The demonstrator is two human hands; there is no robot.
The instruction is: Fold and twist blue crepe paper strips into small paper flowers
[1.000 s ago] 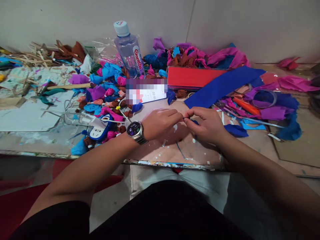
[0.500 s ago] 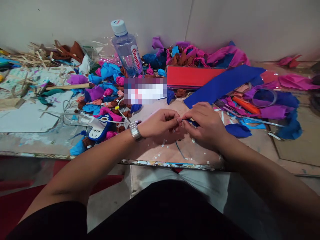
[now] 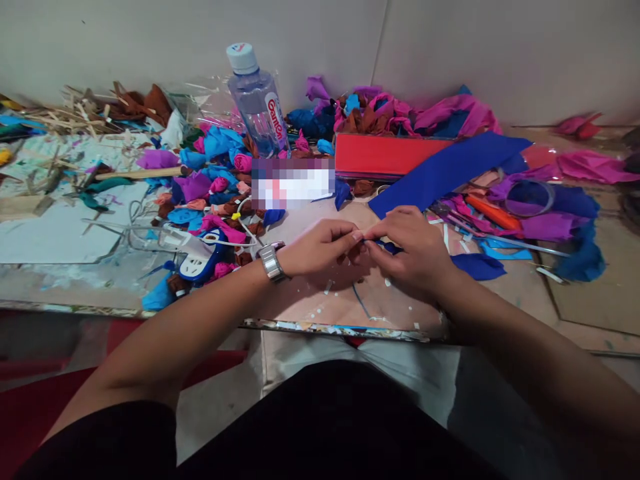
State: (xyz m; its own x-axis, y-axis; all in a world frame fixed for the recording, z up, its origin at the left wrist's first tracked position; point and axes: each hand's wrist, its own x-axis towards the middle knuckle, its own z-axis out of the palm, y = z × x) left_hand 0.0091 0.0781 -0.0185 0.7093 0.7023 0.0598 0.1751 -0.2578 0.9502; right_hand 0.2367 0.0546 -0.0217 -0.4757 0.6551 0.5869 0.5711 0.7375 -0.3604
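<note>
My left hand and my right hand meet over the front of the table, fingertips pinched together. Between them is a small piece of dark blue crepe paper, mostly hidden by my fingers. A silver watch sits on my left wrist. Just beyond my right hand lies a long blue crepe paper strip, slanting over a red crepe paper stack. A loose blue scrap rests to the right of my right wrist.
A clear bottle stands among crumpled coloured paper pieces. At left are a glue gun on a blue-white power socket, wood sticks and a white board. To the right lie an orange-handled cutter and a tape roll.
The fingertips have shifted slightly around the blue paper, and the left thumb and finger are closer to the right ones. The camera view has moved a little; the table things stay put.
</note>
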